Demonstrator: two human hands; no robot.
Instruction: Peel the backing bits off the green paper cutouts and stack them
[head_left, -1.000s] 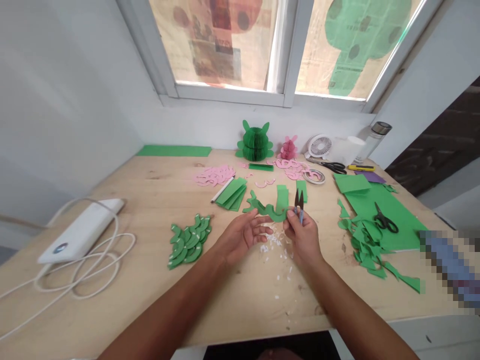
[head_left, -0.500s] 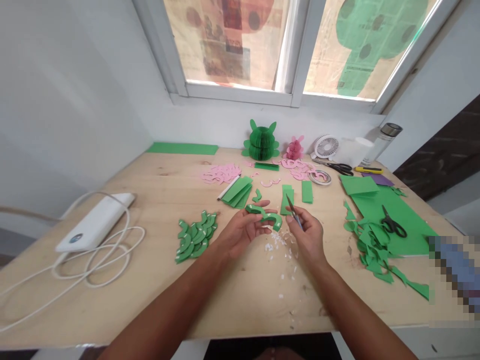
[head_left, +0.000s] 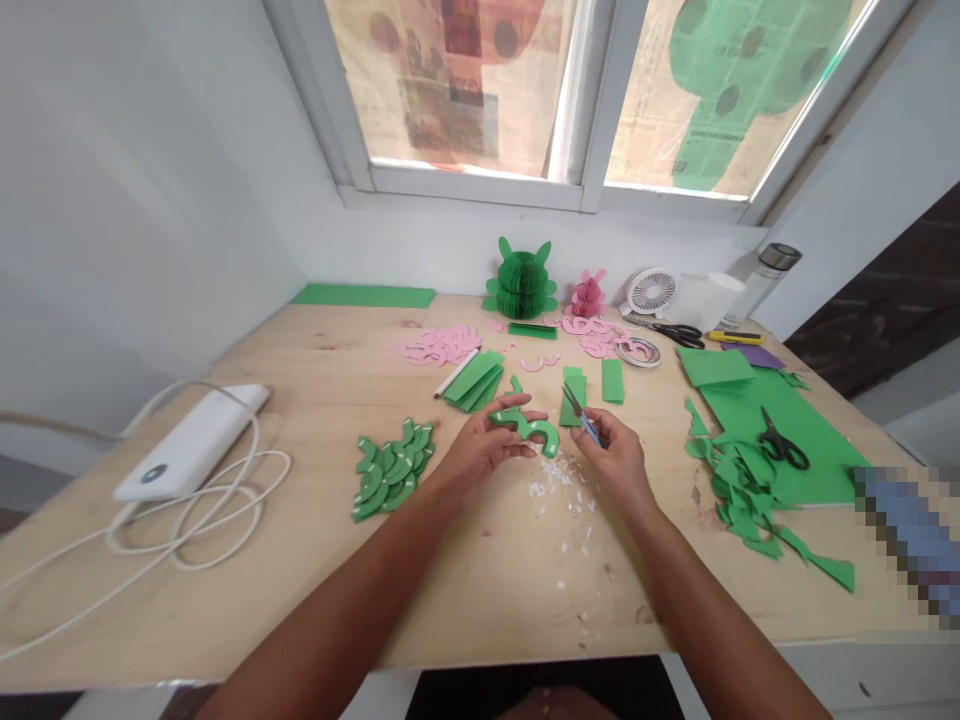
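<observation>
My left hand [head_left: 487, 440] is closed on a curved green paper cutout [head_left: 541, 432] with small white patches on it, held just above the table. In my right hand [head_left: 616, 455] is a pair of slim metal tweezers [head_left: 583, 415], their two tips apart and pointing up and away, close to the cutout but not touching it. Small white scraps [head_left: 555, 480] lie scattered on the table below and between the hands. Left of my left hand sits a pile of similar green cutouts [head_left: 394, 468] with white patches.
Behind the hands lie folded green strips [head_left: 474, 382], pink cutouts [head_left: 444, 345] and a tape roll [head_left: 638, 352]. Green scraps [head_left: 742, 490] and black scissors [head_left: 784, 442] are at right. A white power bank [head_left: 191, 443] with looped cable lies left. Green [head_left: 523, 280] and pink [head_left: 588, 294] paper figures stand at the back.
The cutout has turned slightly in my left hand, showing more of its face. The tweezers' tips have shifted slightly left and now show apart.
</observation>
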